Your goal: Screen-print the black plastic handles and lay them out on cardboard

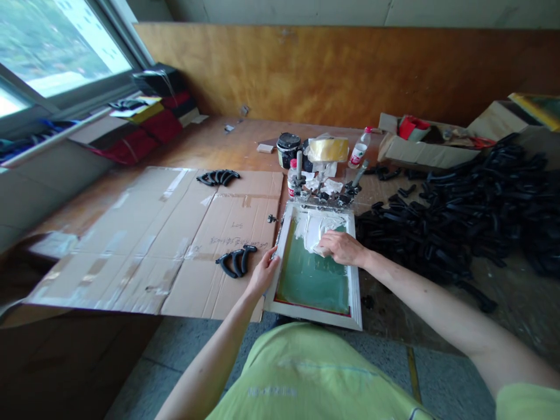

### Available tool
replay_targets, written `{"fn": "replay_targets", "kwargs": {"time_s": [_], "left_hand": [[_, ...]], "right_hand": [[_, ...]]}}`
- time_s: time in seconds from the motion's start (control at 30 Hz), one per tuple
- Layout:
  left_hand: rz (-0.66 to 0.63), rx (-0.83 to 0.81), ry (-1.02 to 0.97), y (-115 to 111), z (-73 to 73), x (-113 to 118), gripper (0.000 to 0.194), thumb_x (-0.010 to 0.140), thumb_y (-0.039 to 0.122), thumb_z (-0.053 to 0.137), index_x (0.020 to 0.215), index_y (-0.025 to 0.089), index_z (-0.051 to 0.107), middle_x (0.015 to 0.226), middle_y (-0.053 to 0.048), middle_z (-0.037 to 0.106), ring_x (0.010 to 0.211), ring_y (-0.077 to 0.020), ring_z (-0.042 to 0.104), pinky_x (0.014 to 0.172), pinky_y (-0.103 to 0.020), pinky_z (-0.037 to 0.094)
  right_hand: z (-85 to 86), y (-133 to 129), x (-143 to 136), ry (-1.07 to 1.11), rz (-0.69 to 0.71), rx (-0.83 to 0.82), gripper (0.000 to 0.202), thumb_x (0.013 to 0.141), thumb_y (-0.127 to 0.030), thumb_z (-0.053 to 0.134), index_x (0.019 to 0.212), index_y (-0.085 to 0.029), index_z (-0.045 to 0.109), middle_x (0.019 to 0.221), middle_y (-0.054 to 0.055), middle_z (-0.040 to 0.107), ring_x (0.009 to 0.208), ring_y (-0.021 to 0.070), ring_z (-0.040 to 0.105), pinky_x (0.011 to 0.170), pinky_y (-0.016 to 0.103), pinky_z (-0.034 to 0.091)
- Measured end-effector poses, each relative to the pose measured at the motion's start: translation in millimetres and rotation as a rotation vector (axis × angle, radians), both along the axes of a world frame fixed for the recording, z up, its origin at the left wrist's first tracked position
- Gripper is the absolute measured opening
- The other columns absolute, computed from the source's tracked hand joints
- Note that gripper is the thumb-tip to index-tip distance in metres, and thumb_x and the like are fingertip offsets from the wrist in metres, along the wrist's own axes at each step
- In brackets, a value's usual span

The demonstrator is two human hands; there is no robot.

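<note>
A screen printing frame (357, 297) with a pale border and green mesh lies in front of me, its far end under a metal clamp (324, 201). White ink (306, 224) is smeared over the far part of the mesh. My right hand (343, 248) is closed on a white, cloth-like piece (321, 248) pressed against the mesh; whether it is cloth or paper I cannot tell. On the frame's left edge rests my left hand (265, 273), its fingers closed around the border. Left of it, curved black handles (236, 261) lie on flattened cardboard (188, 233).
More black handles (217, 177) lie farther back on the cardboard. A big heap of black parts (441, 216) fills the right side. Behind the clamp stand a black tub (288, 150), a yellow tape roll (328, 149) and bottles (359, 149). An open carton (424, 153) sits back right.
</note>
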State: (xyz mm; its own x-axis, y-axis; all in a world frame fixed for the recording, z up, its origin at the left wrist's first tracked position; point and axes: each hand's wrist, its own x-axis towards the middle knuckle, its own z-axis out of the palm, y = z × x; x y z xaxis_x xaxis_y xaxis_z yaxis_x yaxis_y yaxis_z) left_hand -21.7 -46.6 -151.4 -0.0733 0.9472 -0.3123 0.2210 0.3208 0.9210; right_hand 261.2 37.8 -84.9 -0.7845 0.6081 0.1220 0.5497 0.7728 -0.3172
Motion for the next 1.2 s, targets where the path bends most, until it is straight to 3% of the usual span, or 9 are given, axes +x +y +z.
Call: {"fn": "replay_targets", "kwargs": {"time_s": [0.17,0.3,0.43,0.6,0.7,0.83,0.93,1.07,1.2], "left_hand": [[0.021,-0.038,-0.086,-1.3,5.6,0.6,0.066,0.079,0.057,0.06,0.134,0.022,0.052,0.084,-0.004,0.069,0.069,-0.0171,0.062,0.059,-0.024,0.046],[0.031,-0.059,-0.129,-1.8,9.6,1.0,0.071,0.075,0.058,0.064,0.135,0.022,0.051,0.082,-0.003,0.07,0.067,-0.0173,0.063,0.057,-0.024,0.045],[0.037,-0.073,-0.133,-2.0,20.9,3.1,0.071,0.075,0.058,0.065,0.135,0.021,0.051,0.081,-0.004,0.07,0.065,-0.017,0.063,0.055,-0.024,0.046],[0.007,-0.075,-0.233,-1.3,64.9,1.9,0.071,0.075,0.053,0.069,0.136,0.022,0.049,0.077,-0.001,0.068,0.058,-0.0137,0.06,0.05,-0.021,0.044],[0.011,0.008,-0.293,6.8,97.5,3.8,0.053,0.078,0.055,0.065,0.117,0.019,0.064,0.073,-0.001,0.066,0.054,-0.0104,0.056,0.047,-0.019,0.04],[0.085,0.268,-0.461,36.0,131.6,19.2,0.046,0.082,0.058,0.057,0.103,0.017,0.067,0.083,-0.003,0.068,0.067,-0.0131,0.062,0.057,-0.022,0.048],[0.115,0.412,-0.544,61.2,146.5,35.3,0.044,0.082,0.053,0.059,0.111,0.02,0.063,0.092,-0.005,0.068,0.083,-0.0167,0.066,0.067,-0.024,0.052],[0.287,0.363,-0.577,61.9,132.0,56.7,0.046,0.082,0.054,0.058,0.114,0.022,0.058,0.086,-0.003,0.068,0.073,-0.0131,0.065,0.059,-0.022,0.051],[0.123,-0.144,-0.56,16.6,79.9,81.2,0.054,0.077,0.057,0.064,0.112,0.017,0.058,0.095,-0.01,0.071,0.072,-0.0163,0.068,0.053,-0.024,0.051]], "right_hand": [[-6.8,1.8,-9.7,0.109,-0.187,0.054,0.028,0.078,-0.003,0.049,0.091,-0.019,0.068,0.091,0.007,0.066,0.092,0.0224,0.057,0.081,0.032,0.044],[-22.0,-15.5,-6.5,0.165,-0.077,0.073,0.038,0.078,-0.001,0.046,0.105,-0.017,0.066,0.105,0.009,0.067,0.105,0.0238,0.055,0.09,0.036,0.044],[-7.4,-0.3,-6.3,0.169,-0.146,-0.002,0.023,0.085,-0.013,0.055,0.101,-0.022,0.068,0.096,0.005,0.068,0.093,0.0216,0.06,0.082,0.032,0.046],[28.2,57.7,-14.0,0.195,-0.465,0.04,0.057,0.08,-0.024,0.069,0.134,-0.032,0.053,0.108,0.003,0.067,0.091,0.0216,0.062,0.08,0.031,0.047],[35.8,77.5,15.5,0.281,-0.635,0.091,0.052,0.083,-0.028,0.064,0.133,-0.03,0.054,0.103,0.004,0.069,0.087,0.0217,0.063,0.079,0.032,0.047],[11.9,66.2,70.3,0.404,-0.966,0.031,0.027,0.089,-0.031,0.05,0.107,-0.018,0.065,0.082,0.007,0.07,0.077,0.0229,0.063,0.074,0.035,0.048],[-24.3,36.8,75.5,0.329,-0.967,-0.075,0.023,0.085,-0.036,0.055,0.096,-0.018,0.066,0.081,0.007,0.069,0.079,0.0241,0.062,0.075,0.037,0.049],[-58.6,-0.4,37.5,0.219,-0.655,-0.077,0.02,0.079,-0.031,0.068,0.097,-0.023,0.066,0.093,0.006,0.068,0.094,0.0242,0.06,0.087,0.039,0.046],[-53.4,-36.4,-8.2,0.186,-0.569,0.032,0.01,0.085,-0.028,0.065,0.092,-0.02,0.066,0.092,0.008,0.064,0.096,0.0246,0.055,0.091,0.04,0.043]]}}
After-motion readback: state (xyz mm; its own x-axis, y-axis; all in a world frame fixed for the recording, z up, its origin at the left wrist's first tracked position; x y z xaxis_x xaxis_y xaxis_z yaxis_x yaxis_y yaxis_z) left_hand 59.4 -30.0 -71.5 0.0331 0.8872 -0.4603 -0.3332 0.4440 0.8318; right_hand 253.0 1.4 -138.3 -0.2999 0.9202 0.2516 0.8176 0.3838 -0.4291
